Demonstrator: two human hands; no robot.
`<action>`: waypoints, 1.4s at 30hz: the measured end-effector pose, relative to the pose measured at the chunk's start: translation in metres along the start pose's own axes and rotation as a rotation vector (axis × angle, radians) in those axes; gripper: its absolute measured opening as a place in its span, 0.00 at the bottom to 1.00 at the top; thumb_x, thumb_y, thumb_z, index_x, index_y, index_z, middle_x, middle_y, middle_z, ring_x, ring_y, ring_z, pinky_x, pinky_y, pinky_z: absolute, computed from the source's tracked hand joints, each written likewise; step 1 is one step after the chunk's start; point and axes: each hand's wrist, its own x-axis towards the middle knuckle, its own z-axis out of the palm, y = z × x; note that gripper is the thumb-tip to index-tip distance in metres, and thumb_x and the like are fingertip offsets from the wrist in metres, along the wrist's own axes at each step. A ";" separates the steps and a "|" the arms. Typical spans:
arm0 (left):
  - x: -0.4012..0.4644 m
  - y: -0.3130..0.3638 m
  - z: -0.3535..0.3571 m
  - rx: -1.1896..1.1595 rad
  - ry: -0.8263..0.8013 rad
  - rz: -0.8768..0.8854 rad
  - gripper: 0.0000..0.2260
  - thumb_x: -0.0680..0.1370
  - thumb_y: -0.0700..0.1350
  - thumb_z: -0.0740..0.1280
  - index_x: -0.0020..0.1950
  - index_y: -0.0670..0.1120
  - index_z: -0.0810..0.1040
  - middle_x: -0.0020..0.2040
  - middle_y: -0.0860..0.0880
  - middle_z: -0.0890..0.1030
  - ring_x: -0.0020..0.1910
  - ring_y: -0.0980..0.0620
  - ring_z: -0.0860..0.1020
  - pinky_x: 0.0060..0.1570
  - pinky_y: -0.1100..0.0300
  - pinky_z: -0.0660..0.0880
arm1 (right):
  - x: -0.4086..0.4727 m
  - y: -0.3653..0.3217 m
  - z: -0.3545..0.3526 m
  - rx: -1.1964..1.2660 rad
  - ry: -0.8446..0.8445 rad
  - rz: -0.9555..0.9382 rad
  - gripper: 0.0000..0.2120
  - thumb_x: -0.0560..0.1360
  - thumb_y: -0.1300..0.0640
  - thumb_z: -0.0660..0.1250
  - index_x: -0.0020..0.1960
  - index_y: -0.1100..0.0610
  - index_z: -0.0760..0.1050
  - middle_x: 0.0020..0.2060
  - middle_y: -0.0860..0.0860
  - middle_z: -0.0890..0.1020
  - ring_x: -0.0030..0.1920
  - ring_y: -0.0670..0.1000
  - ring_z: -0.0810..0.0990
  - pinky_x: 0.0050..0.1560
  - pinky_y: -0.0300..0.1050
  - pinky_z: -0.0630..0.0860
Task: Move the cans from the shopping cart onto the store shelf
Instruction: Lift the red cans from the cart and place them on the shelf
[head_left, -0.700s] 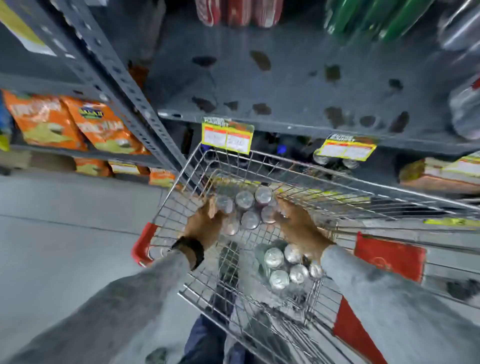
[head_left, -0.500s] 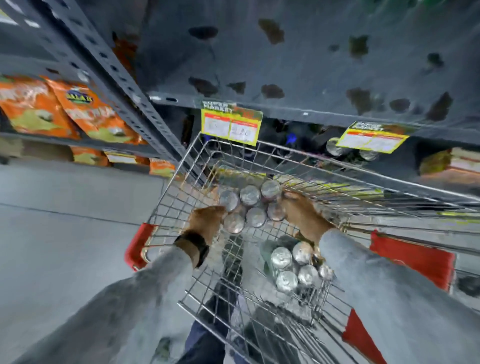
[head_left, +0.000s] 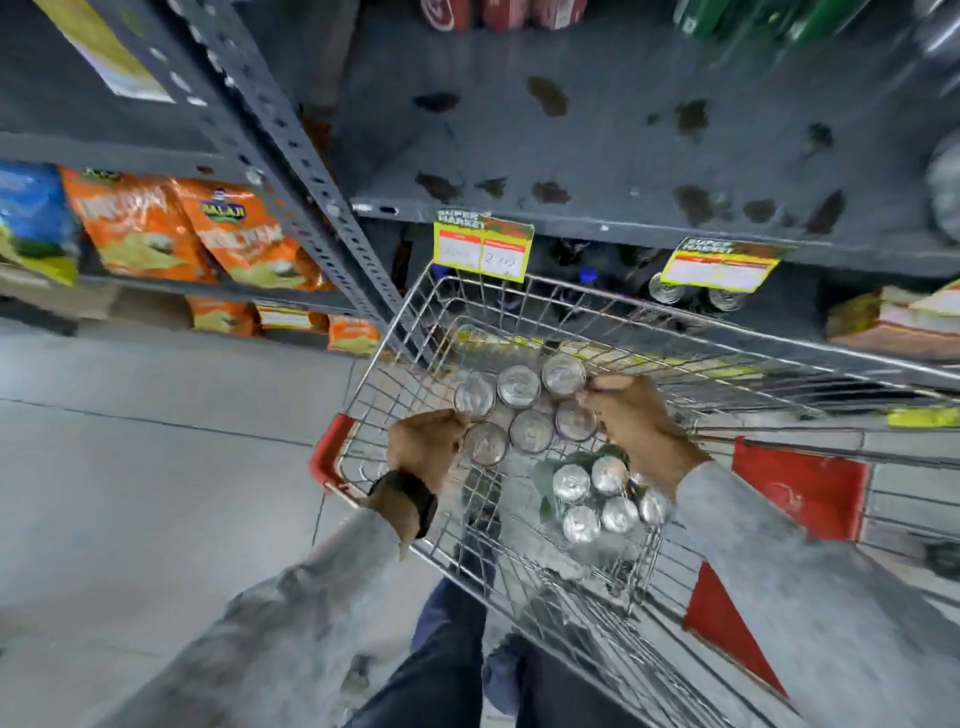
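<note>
A pack of several silver-topped cans (head_left: 524, 410) is held above the wire shopping cart (head_left: 691, 332). My left hand (head_left: 423, 447) grips the pack's left side and my right hand (head_left: 631, 415) grips its right side. A second cluster of cans (head_left: 597, 499) stands lower in the cart, just under my right wrist. The grey metal shelf (head_left: 597, 135) with dark stains lies straight ahead above the cart, mostly bare in the middle.
Red cans (head_left: 498, 10) and green bottles (head_left: 753, 21) stand at the shelf's back. Yellow price tags (head_left: 483, 249) hang on its front edge. Orange snack bags (head_left: 182, 228) fill the left bay behind a slanted upright (head_left: 291, 171). The cart has red corner guards (head_left: 327, 452).
Both hands have lifted the can pack a little higher out of the cart and toward the shelf. My view has tilted up, showing more of the shelf's back.
</note>
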 end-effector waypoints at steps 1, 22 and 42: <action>-0.012 0.003 -0.008 -0.036 -0.009 0.006 0.03 0.73 0.38 0.77 0.43 0.46 0.87 0.40 0.45 0.85 0.43 0.46 0.81 0.52 0.51 0.81 | -0.016 -0.009 -0.008 0.003 -0.002 -0.018 0.07 0.73 0.61 0.75 0.49 0.52 0.82 0.40 0.46 0.83 0.36 0.43 0.80 0.36 0.34 0.75; -0.124 0.270 -0.051 -0.167 -0.042 0.544 0.02 0.76 0.37 0.73 0.45 0.42 0.82 0.41 0.43 0.84 0.36 0.51 0.84 0.41 0.54 0.85 | -0.092 -0.291 -0.098 0.099 0.080 -0.361 0.06 0.69 0.63 0.77 0.41 0.57 0.80 0.40 0.56 0.83 0.43 0.56 0.83 0.52 0.60 0.82; -0.004 0.317 -0.027 -0.043 0.081 0.478 0.15 0.63 0.52 0.72 0.46 0.48 0.87 0.56 0.40 0.87 0.59 0.39 0.85 0.62 0.42 0.81 | 0.026 -0.349 -0.061 -0.069 0.053 -0.289 0.05 0.71 0.65 0.72 0.47 0.60 0.80 0.49 0.60 0.86 0.49 0.58 0.86 0.46 0.53 0.85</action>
